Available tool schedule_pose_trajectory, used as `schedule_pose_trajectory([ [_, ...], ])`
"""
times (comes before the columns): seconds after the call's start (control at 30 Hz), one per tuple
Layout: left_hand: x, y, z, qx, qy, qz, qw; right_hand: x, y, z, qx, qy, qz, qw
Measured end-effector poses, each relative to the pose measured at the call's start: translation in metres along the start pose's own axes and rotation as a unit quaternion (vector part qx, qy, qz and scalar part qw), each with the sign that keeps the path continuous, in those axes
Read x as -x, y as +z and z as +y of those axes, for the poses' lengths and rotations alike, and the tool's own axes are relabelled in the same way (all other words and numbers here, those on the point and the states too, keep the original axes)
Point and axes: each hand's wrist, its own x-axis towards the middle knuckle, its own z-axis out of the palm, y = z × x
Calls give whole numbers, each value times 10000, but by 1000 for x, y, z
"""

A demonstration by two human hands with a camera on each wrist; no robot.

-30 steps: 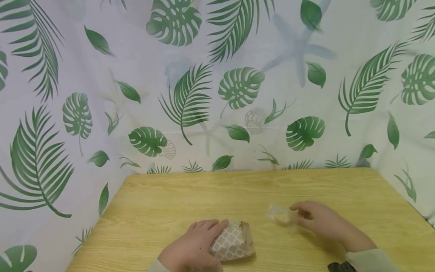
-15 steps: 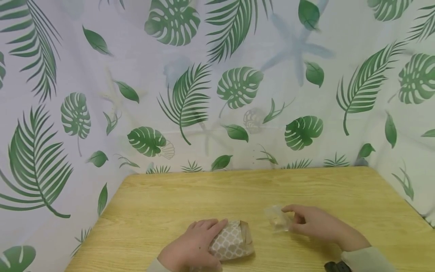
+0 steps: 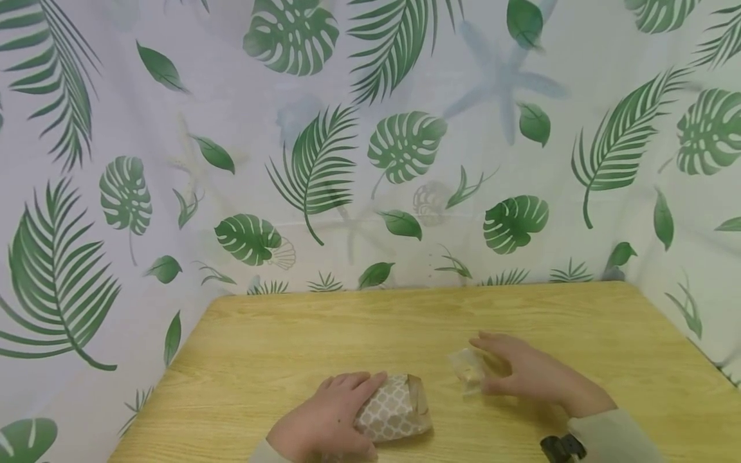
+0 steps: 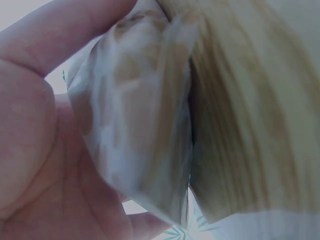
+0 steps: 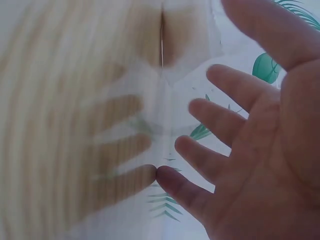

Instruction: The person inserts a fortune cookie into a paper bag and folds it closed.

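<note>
A brown paper bag point(image 3: 396, 411) with a white lattice print and a folded end lies on the wooden table in the head view. My left hand point(image 3: 327, 418) grips its left side; in the left wrist view the bag point(image 4: 135, 100) fills the space between thumb and fingers. To the right lies a small clear plastic packet point(image 3: 470, 376) with something yellowish inside. Beside it is my right hand point(image 3: 523, 373), thumb and forefinger apart at the packet's right edge. The right wrist view has these fingers point(image 5: 220, 125) spread, with the packet point(image 5: 192, 35) near the top.
The wood-grain table point(image 3: 289, 334) is glossy and reflects the right hand's fingers. Behind it and at both sides hangs a white curtain point(image 3: 347, 257) with green leaf prints. A dark strap point(image 3: 561, 448) circles the right wrist.
My right hand has moved left and its thumb and forefinger have spread apart. The plastic packet has shifted slightly left. My left hand stays on the paper bag.
</note>
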Motion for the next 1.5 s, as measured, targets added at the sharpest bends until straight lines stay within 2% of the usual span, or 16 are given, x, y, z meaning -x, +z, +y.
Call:
schedule_pose_trajectory([
  [0.27, -1, 0, -1, -17, 29, 42, 10000, 0, 3, 0, -79, -60, -314, 9995],
  [0.5, -1, 1, 0, 38, -10, 47, 10000, 0, 4, -1, -192, -35, -354, 9992],
  [0.7, -1, 0, 0, -109, 79, 47, 9999, 1, 5, -3, -390, 107, -457, 9981],
  [0.9, 0, -1, 3, -8, -8, 24, 10000, 0, 6, -3, -206, 293, -540, 9979],
  [1.0, 0, -1, 4, 5, -36, 35, 10000, 1, 8, -4, -86, 220, -517, 9984],
  [1.23, 1, 0, 4, -59, 17, 28, 10000, 2, 10, -6, 332, -279, -380, 9983],
  [1.5, 1, 0, 3, -215, 79, 59, 9997, 3, 13, -8, 384, -117, -521, 9978],
])
